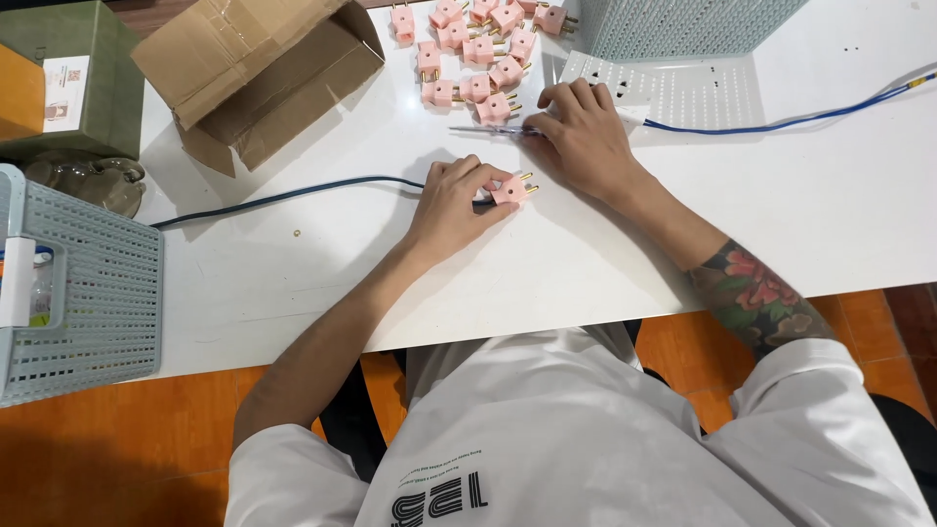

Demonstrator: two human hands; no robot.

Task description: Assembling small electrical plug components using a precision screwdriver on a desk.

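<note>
My left hand (452, 200) rests on the white table (547, 254) and pinches a pink plug (513, 188) with brass pins, at the end of a dark cable (283, 196). My right hand (583, 137) lies a little farther back, its fingers on the handle of a thin screwdriver (483, 129) that lies flat on the table. Just beyond it sits a heap of several loose pink plugs (475, 54).
An open cardboard box (256, 73) lies at the back left beside a green box (78, 68). A pale blue plastic basket (83, 293) stands at the left edge. A perforated basket (683, 34) and a blue wire (781, 122) are at the back right.
</note>
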